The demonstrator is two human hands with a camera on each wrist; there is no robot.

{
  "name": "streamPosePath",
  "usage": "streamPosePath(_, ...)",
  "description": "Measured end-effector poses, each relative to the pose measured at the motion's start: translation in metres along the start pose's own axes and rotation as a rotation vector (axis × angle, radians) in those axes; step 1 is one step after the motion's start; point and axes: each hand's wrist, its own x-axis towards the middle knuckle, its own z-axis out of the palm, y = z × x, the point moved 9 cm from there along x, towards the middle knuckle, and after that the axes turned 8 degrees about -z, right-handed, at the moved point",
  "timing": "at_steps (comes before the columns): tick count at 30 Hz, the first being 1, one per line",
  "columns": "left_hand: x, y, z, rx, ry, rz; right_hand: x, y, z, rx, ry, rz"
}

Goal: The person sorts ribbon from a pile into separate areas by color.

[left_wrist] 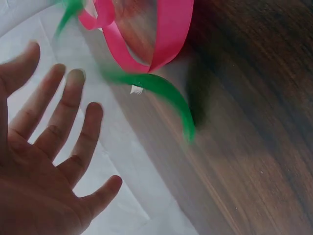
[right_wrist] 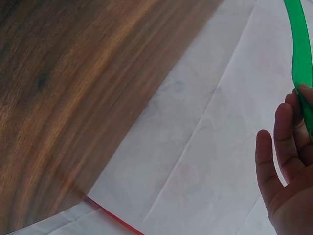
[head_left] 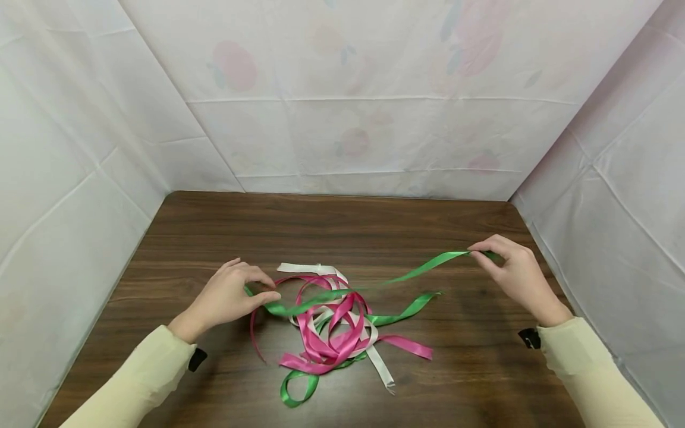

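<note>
A green ribbon runs from my right hand over a loose tangle toward the left. Thumb and fingers of that hand pinch its end above the right part of the table, as the right wrist view shows on the green ribbon. My left hand is at the tangle's left side, near the ribbon's other end. In the left wrist view its fingers are spread, with a blurred green ribbon beyond them. Pink ribbon and white ribbon lie looped together under the green one.
The dark wooden table is enclosed by white cloth at the back and both sides. A green tail and a green loop stick out of the tangle. A thin red strip crosses the right wrist view's bottom.
</note>
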Motion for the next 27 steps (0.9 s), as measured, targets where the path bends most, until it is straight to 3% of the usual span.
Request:
streamPosePath(3, 0.001, 0.001, 0.005, 0.000, -0.018, 0.001, -0.001, 0.000, 0.004, 0.003, -0.019, -0.004)
streamPosePath(8, 0.008, 0.011, 0.012, 0.015, 0.009, 0.063, -0.001, -0.001, 0.004, -0.005, -0.017, -0.015)
streamPosePath(18, 0.029, 0.056, 0.045, 0.013, -0.009, 0.220, 0.000, -0.002, 0.002, -0.015, -0.008, -0.024)
streamPosePath(27, 0.044, 0.087, 0.071, 0.065, -0.065, 0.271, 0.000, -0.002, 0.003, -0.018, -0.017, -0.024)
